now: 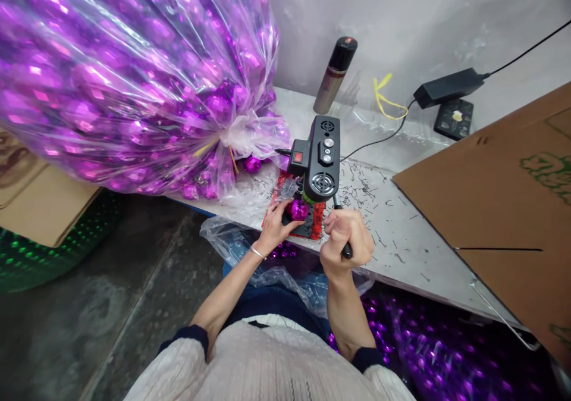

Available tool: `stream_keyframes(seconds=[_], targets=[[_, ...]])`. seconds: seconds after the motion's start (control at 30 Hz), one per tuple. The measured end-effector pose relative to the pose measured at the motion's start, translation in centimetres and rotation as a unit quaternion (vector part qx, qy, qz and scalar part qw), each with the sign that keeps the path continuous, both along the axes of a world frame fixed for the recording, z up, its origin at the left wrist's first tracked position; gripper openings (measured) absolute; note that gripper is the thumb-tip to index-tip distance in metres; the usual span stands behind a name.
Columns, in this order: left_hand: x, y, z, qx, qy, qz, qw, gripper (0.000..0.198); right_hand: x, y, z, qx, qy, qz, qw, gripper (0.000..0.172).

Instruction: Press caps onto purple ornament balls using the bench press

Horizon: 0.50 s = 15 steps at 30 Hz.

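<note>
A shiny purple faceted ball ornament (pixel 298 209) sits under the head of a small black bench drill press (pixel 325 154), on its dark base with red edges. My left hand (pixel 277 227) has its thumb and fingers around the ball's near left side, steadying it. My right hand (pixel 347 240) is wrapped in a fist round the black lever handle (pixel 347 250) on the press's right side. The contact point between the press and the ball is partly hidden by the press head.
A large clear bag of purple balls (pixel 134 91) fills the left. Behind the press stand a spray can (pixel 335 75) and a black power adapter (pixel 450 87). Dark slivers litter the white table (pixel 401 228). A cardboard box (pixel 499 210) borders the right; more purple balls (pixel 428 353) lie below.
</note>
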State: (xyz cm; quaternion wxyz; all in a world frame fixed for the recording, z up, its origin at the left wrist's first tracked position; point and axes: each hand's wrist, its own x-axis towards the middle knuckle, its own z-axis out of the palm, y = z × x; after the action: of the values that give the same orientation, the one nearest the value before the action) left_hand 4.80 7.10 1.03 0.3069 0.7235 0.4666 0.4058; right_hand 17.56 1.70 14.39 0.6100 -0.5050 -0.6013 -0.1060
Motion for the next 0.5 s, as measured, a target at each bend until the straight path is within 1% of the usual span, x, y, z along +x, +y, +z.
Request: stream_keyframes(seconds=[0.17, 0.27, 0.37, 0.5], targets=[[0.6, 0.1, -0.4, 0.004, -0.014, -0.009, 1.000, 0.061, 0.2, -0.4, -0.1, -0.022, -0.021, -0.004, 1.000, 0.024], [0.7, 0.4, -0.4, -0.009, -0.036, -0.012, 0.999, 0.061, 0.3, -0.7, -0.5, -0.022, -0.025, -0.002, 0.999, 0.023], [0.5, 0.5, -0.4, -0.016, -0.043, -0.016, 0.999, 0.062, 0.3, -0.8, -2.0, -0.019, -0.030, -0.002, 0.999, 0.022], [0.4, 0.4, -0.5, -0.011, -0.041, -0.014, 0.999, 0.063, 0.3, -0.6, -4.9, 0.011, -0.049, 0.008, 0.999, 0.025]])
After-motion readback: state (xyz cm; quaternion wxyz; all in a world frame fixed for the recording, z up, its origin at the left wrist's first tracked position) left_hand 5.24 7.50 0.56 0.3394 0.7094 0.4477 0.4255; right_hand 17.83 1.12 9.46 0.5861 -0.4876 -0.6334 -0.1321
